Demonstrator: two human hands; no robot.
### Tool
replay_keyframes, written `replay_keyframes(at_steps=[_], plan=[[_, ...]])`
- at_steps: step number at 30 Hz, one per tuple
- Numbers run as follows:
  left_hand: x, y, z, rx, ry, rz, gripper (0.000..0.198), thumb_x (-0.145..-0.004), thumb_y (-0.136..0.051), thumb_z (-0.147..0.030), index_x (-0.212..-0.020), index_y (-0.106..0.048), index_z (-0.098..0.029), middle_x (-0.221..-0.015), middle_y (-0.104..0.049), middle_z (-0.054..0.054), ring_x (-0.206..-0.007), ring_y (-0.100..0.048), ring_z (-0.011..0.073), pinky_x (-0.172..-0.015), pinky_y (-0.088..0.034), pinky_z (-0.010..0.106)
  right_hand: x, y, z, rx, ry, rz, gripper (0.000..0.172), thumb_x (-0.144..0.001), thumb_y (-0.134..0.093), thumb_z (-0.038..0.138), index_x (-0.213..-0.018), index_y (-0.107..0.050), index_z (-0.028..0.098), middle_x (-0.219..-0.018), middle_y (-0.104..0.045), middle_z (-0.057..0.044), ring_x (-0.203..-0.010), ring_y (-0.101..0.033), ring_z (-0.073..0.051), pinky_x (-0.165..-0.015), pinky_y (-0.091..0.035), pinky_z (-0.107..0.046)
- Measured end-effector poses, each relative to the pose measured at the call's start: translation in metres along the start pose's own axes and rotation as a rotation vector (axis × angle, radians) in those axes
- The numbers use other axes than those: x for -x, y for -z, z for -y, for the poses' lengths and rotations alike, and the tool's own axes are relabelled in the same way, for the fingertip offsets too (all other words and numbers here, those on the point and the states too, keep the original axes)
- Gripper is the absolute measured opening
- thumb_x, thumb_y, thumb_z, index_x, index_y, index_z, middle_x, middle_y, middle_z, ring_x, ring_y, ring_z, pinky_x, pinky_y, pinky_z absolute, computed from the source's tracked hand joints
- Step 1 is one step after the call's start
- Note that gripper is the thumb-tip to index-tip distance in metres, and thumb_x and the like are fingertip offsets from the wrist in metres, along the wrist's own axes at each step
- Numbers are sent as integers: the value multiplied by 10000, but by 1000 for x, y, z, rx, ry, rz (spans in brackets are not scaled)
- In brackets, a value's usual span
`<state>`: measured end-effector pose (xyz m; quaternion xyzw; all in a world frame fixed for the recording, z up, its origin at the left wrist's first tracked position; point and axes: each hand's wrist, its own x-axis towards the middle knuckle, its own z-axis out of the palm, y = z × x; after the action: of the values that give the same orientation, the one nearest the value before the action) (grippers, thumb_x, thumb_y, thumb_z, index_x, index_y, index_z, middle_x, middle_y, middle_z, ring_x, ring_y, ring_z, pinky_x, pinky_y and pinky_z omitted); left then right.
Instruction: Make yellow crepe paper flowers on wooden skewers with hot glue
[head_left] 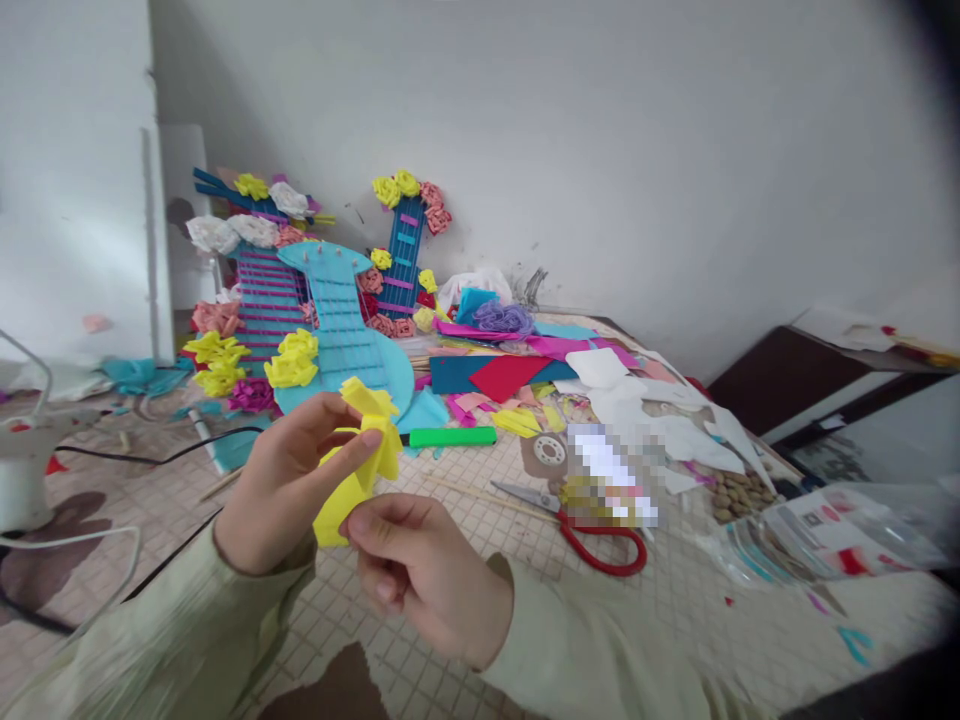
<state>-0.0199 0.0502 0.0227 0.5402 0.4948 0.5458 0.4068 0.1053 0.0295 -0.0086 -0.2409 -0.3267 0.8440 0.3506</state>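
Observation:
My left hand (289,470) pinches a yellow paper flower (379,440) between thumb and fingers, its folded petals standing out at the top. A plain yellow strip (334,510) hangs from the flower, and my right hand (431,560) grips the strip's lower end between thumb and forefinger. Just behind the hands lies a green-handled tool (454,437). To the right of my right hand rest scissors with red handles (607,550), their blades apart. A light blue guitar-shaped piece with strings (337,320) leans behind the flower.
Finished paper flowers (217,360) in several colours decorate upright panels (405,250) at the back. Coloured sheets (510,375), purple yarn (504,318) and white scraps (622,400) cover the table's far side. A clear plastic bag (840,530) lies right; a white device with a cable (22,480) stands left.

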Motion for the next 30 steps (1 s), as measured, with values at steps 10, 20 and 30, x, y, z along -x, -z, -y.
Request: replay_keyframes(at_steps=[10,20,30], plan=[[-8,9,1,223,54,-4,160,-693,-621,-262,-798,-514,-208,-747,-521,-30,-673,-469,107,-614,-388,217,42,-7,55,257,569,106,217,-838,-506,307,-677,-526,162,-667,-470,27,-378,-373,-1,-350,-226,-177],[-7,1,-4,415,251,-108,188,-508,-731,-246,-665,-629,-233,-655,-587,-59,-619,-534,84,-564,-424,167,54,37,129,835,1054,-525,135,-756,-617,235,-664,-539,174,-601,-453,39,-434,-394,-44,-382,-283,-196],[8,-6,-2,310,369,252,189,-614,-687,-310,-790,-661,-248,-730,-660,-36,-686,-586,120,-600,-450,181,26,24,93,1163,599,-93,275,-772,-576,306,-1027,-575,206,-927,-591,-31,-805,-541,-135,-732,-455,-289]])
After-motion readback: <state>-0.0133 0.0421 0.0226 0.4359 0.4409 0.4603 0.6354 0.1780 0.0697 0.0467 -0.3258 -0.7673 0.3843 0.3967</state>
